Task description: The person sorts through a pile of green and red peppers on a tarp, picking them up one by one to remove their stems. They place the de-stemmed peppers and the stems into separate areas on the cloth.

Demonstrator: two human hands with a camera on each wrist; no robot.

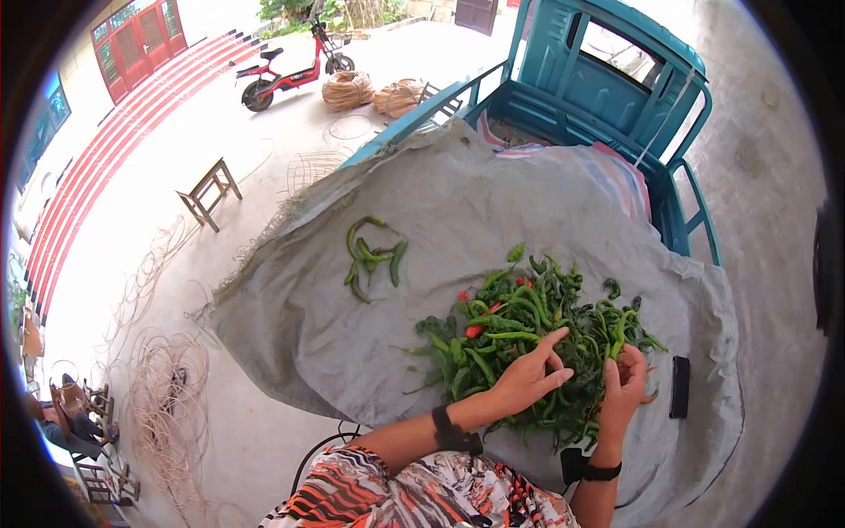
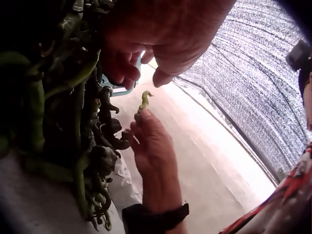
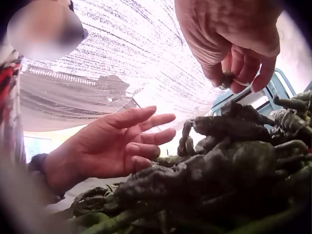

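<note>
A heap of green chili peppers [image 1: 493,348], with a few red ones in it, lies on a grey cloth [image 1: 334,334]. My right hand [image 1: 623,387] pinches a green chili pepper [image 2: 145,100] between thumb and fingers at the heap's right side. Over the middle of the heap, my left hand [image 1: 528,378] is held with its index finger and thumb extended. From the right wrist view, the left hand [image 3: 114,146] has spread, loosely bent fingers and holds nothing. Dark, curled peppers [image 3: 234,126] rise close beneath both hands there.
Several green peppers [image 1: 374,255] lie apart at the cloth's left. A black phone [image 1: 679,387] rests right of the heap. Beyond the cloth stands a teal cargo vehicle [image 1: 607,97]. A wooden stool [image 1: 209,194], wire coils [image 1: 167,405] and a red scooter [image 1: 295,79] are on the ground.
</note>
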